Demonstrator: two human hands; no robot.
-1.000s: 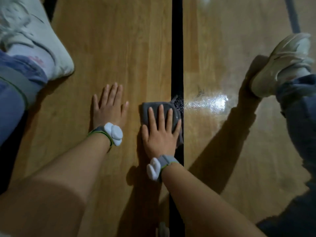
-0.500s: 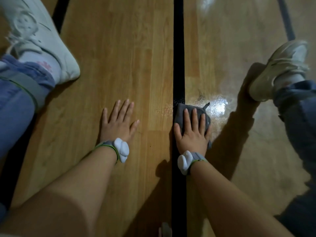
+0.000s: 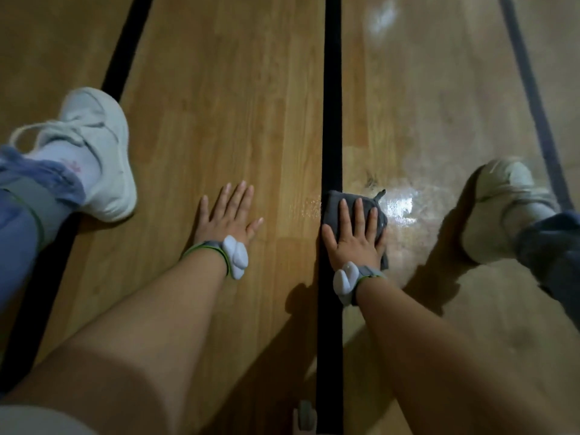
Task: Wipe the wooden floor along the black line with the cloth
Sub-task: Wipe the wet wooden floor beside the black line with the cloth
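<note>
A black line runs straight up the wooden floor. A dark grey cloth lies flat on the floor at the line's right edge. My right hand presses down on the cloth with fingers spread, covering most of it. My left hand rests flat on the bare wood left of the line, fingers apart, holding nothing. Wet shiny streaks show on the floor just right of the cloth.
My left foot in a white sneaker sits at the left on the floor. The right sneaker is at the right, close to the cloth. A second black line runs at the left and a thinner dark line at the right.
My right hand slid the cloth from the left side of the black line across it to the right side. The view shifted so both feet appear lower in the frame.
</note>
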